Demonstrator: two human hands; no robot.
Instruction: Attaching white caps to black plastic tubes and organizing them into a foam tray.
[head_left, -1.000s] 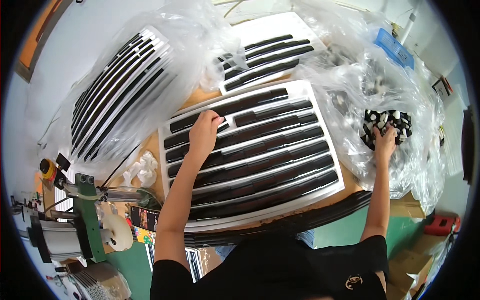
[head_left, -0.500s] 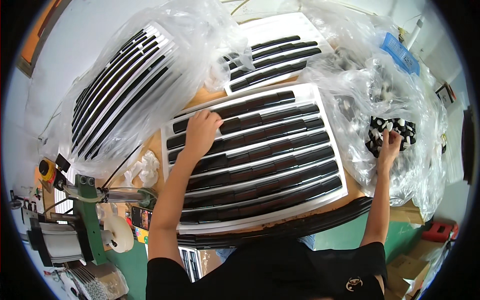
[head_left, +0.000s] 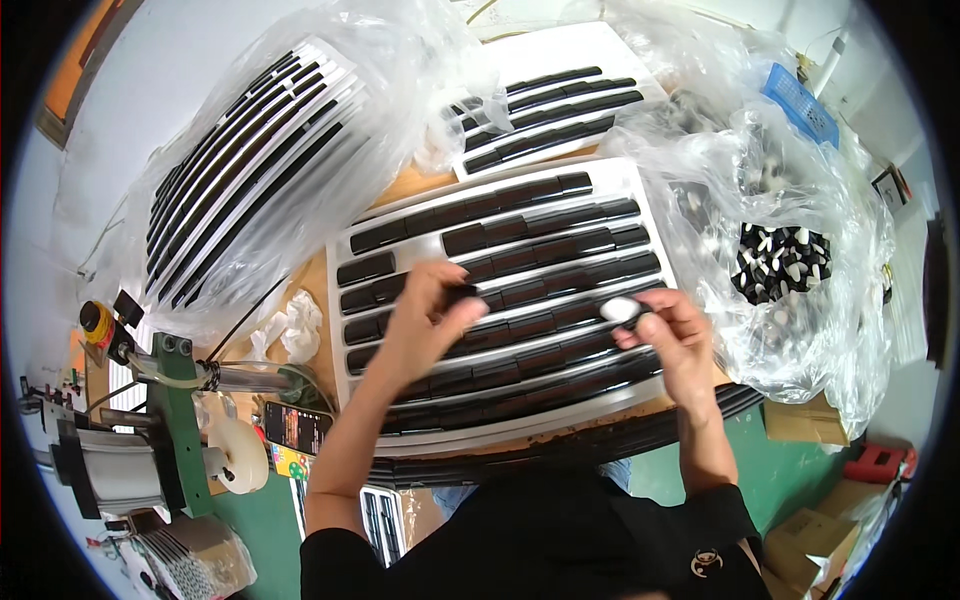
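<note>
Over the middle of a white tray (head_left: 614,178) that holds curved rows of glossy black rectangular pieces, my left hand (head_left: 422,325) grips a small black piece (head_left: 460,293), partly hidden by the fingers. My right hand (head_left: 678,340), above the tray's right side, pinches a small white-and-black part (head_left: 620,310) between thumb and fingers. A bare white gap (head_left: 420,249) shows in the second row from the back. To the right, a pile of similar black-and-white parts (head_left: 783,263) lies in the opening of a clear plastic bag (head_left: 730,325).
Another tray of black rows (head_left: 240,170) sits under clear plastic at the left, and a further tray (head_left: 570,50) stands behind. A green-framed machine (head_left: 180,430) with a metal cylinder is at the lower left, beside a phone (head_left: 298,428). A blue basket (head_left: 800,105) sits back right.
My left hand has lifted a black piece from the second row and drawn it nearer, leaving a gap. My right hand has come left from the bag to the tray with a white-and-black part.
</note>
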